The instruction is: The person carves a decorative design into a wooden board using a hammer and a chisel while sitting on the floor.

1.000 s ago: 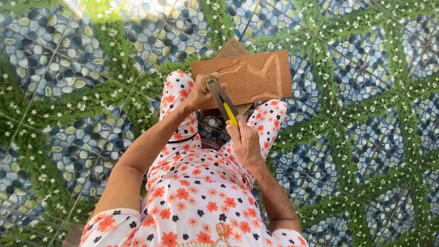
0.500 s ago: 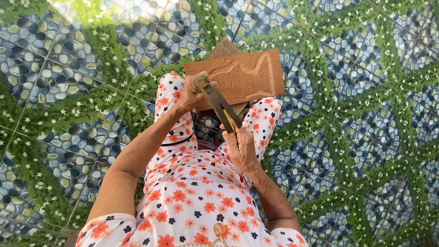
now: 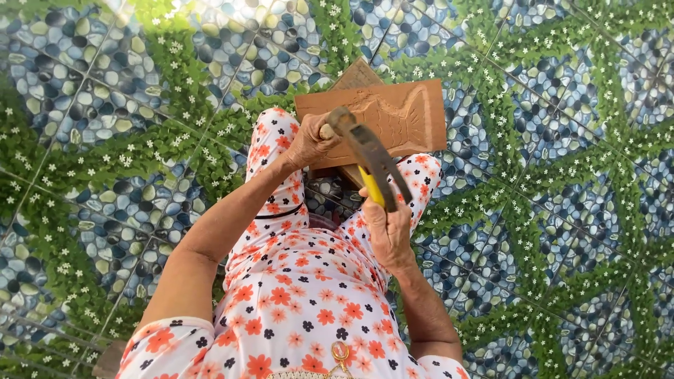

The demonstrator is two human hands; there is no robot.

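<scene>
head view, looking straight down at a seated person in floral-print clothing [image 3: 295,295]; left hand [image 3: 307,144], fingers clenched round a chisel [image 3: 326,131], of which only the pale butt end shows above the fist, the blade hidden; right hand [image 3: 386,228], fingers wrapped tight on the yellow grip of a hammer [image 3: 368,158], its dark steel head [image 3: 342,118] close over the chisel butt, whether touching cannot be told; wooden panel [image 3: 393,116], reddish-brown, rectangular, resting across the knees and tilted slightly, its near long edge just beyond the left hand; surface carries a fish in shallow relief, tail fanned toward the right end, body running left under the hammer, ground around it left flat and smooth; second piece of wood [image 3: 358,72], paler, showing as a corner behind the panel's far edge; floor [image 3: 562,210], tiles patterned as blue and grey pebbles crossed by green leafy bands with small white flowers; handling note, as a judgement: blows read best kept short and square on the butt, the chisel held at a low steady angle so the cut follows the fish outline and does not dig in, the panel braced firmly on both knees so it cannot skid, the holding fist kept low on the tool and clear of the hammer's path.
</scene>
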